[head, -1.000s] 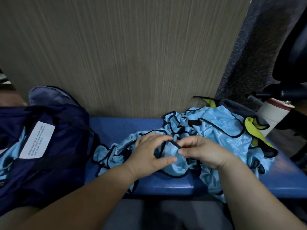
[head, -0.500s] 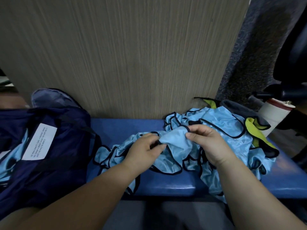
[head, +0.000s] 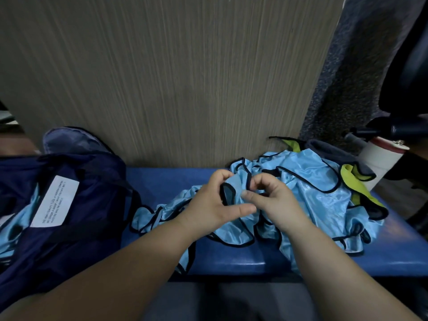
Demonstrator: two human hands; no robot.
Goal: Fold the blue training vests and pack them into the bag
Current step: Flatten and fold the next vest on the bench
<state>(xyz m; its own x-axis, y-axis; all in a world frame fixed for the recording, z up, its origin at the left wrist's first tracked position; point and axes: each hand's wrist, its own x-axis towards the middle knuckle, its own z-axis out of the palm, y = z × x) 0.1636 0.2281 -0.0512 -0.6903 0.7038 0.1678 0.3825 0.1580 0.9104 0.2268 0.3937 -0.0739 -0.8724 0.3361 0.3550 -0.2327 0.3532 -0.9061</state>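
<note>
A heap of light blue training vests [head: 308, 195] with black trim lies crumpled on the blue bench [head: 166, 181], right of centre. My left hand [head: 209, 205] and my right hand [head: 275, 202] meet over the heap, and both pinch a black-edged part of one blue vest [head: 235, 189] that stands up between them. At the left sits the dark navy bag [head: 88, 195] with a white label; light blue fabric shows inside it at its left edge.
A yellow-green vest [head: 354, 184] and a dark grey cloth [head: 333, 151] lie at the heap's right side. A white cylinder with a red band [head: 379, 156] and black chair parts stand further right. A wood-grain panel rises behind the bench.
Both hands have come closer together and slightly further from me on the vest. The raised fold between them is now narrower, with its black edge bunched between the fingers.
</note>
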